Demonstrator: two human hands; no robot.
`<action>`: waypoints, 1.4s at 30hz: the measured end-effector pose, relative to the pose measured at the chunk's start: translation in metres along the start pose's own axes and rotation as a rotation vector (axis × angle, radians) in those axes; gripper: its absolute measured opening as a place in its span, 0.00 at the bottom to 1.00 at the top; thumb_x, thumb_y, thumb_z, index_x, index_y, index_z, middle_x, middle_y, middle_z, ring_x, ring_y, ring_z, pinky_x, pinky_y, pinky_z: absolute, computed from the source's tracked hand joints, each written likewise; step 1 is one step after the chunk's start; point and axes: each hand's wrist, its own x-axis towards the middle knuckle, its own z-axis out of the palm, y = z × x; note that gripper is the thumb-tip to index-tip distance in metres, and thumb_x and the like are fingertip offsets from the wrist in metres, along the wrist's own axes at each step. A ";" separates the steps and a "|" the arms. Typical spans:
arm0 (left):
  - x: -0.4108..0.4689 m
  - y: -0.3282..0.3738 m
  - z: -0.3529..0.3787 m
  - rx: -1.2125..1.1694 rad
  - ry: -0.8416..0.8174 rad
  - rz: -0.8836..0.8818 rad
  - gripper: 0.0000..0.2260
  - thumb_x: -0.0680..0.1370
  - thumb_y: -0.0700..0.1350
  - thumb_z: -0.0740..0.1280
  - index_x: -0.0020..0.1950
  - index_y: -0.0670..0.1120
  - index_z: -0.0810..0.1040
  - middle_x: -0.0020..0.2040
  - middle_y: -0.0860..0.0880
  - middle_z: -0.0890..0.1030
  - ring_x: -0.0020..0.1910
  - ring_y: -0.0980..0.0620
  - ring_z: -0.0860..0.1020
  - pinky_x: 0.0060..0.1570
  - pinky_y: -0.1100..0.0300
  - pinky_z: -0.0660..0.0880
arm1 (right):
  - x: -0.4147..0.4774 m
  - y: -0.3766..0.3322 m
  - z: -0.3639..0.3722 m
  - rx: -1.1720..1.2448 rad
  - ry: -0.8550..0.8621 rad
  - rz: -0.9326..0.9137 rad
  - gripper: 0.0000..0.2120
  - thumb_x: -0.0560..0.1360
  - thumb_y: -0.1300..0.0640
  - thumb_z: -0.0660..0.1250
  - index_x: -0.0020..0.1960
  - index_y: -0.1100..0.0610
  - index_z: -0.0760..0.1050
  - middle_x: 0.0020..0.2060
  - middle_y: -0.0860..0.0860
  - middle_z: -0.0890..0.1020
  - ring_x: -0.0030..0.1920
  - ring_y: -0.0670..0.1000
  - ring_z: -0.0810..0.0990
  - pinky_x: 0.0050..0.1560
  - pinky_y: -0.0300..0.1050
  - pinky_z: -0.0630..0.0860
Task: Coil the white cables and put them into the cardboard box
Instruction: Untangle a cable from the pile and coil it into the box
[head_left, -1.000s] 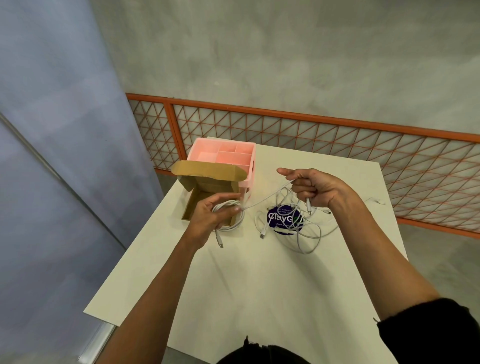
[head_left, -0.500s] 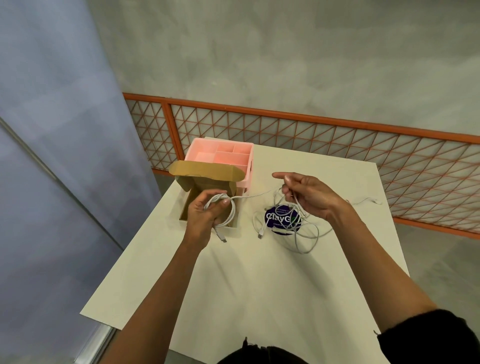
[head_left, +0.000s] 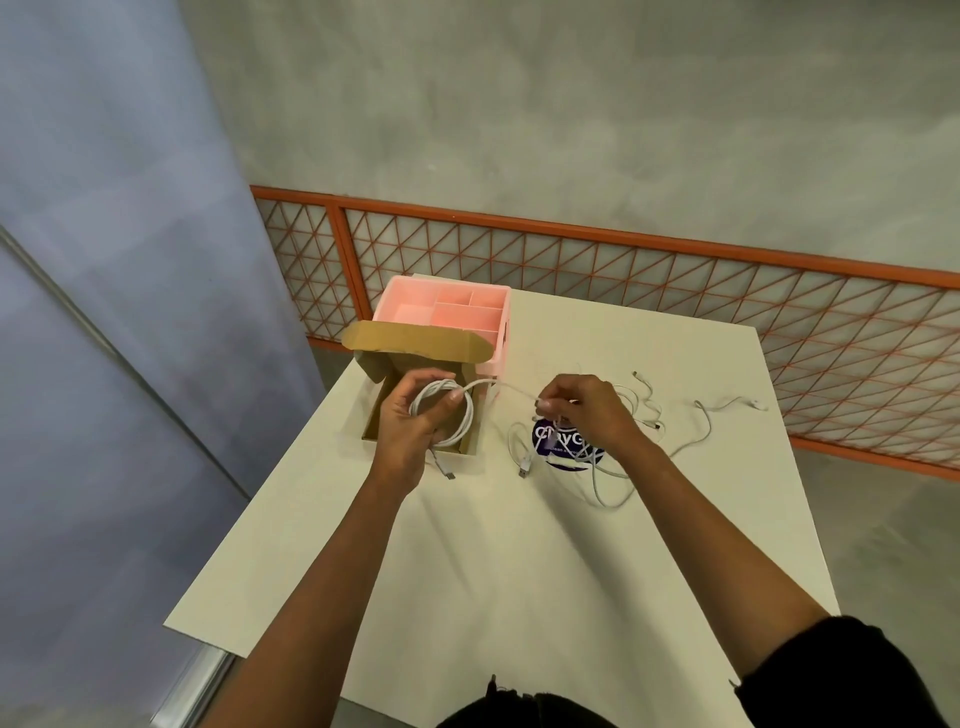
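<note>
- My left hand (head_left: 410, 431) is curled round the coil of white cable (head_left: 445, 411); my thumb lies across the loops and my fingers wrap them from behind.
- The coil hangs over the open cardboard box (head_left: 475, 439), at its near right corner. I cannot tell whether it touches the box.
- One plug end (head_left: 448, 473) dangles from the coil below my palm, just past the box's near edge.
- From the top of the coil a free strand (head_left: 511, 391) runs right to my right hand (head_left: 587, 410), which pinches it between thumb and fingertips, the other fingers bent.
- My right hand is raised above the loose white cables (head_left: 613, 486), a tangle lying on the table (head_left: 519, 597), partly over a round blue sticker (head_left: 569, 442).
- Some ends of that tangle trail off toward the table's far right edge, and another plug (head_left: 523, 470) lies between my two wrists.
- The box's lid flap (head_left: 415, 343) stands open at its far side, and a pink divided organizer (head_left: 447, 312) sits right behind it.
- Beyond the table runs an orange mesh railing (head_left: 623, 244) before a grey wall.
</note>
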 end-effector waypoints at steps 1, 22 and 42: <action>-0.001 0.002 0.002 -0.001 -0.030 -0.003 0.10 0.73 0.37 0.70 0.53 0.44 0.77 0.51 0.47 0.81 0.51 0.50 0.80 0.39 0.61 0.79 | 0.000 0.000 0.005 0.144 0.064 0.032 0.03 0.77 0.65 0.65 0.45 0.62 0.77 0.39 0.57 0.82 0.38 0.50 0.81 0.39 0.35 0.77; -0.004 0.009 0.019 -0.107 -0.138 -0.012 0.11 0.70 0.33 0.71 0.49 0.43 0.76 0.42 0.48 0.84 0.43 0.49 0.83 0.41 0.55 0.81 | -0.009 -0.036 0.049 1.014 -0.269 0.338 0.06 0.79 0.65 0.61 0.49 0.60 0.77 0.39 0.54 0.85 0.39 0.49 0.85 0.43 0.41 0.82; -0.004 -0.003 0.021 -0.084 0.086 0.016 0.12 0.72 0.33 0.71 0.50 0.47 0.77 0.46 0.49 0.82 0.49 0.45 0.82 0.42 0.50 0.81 | -0.024 -0.056 0.048 0.469 -0.293 0.173 0.13 0.73 0.68 0.69 0.57 0.62 0.74 0.39 0.52 0.79 0.39 0.48 0.81 0.40 0.37 0.80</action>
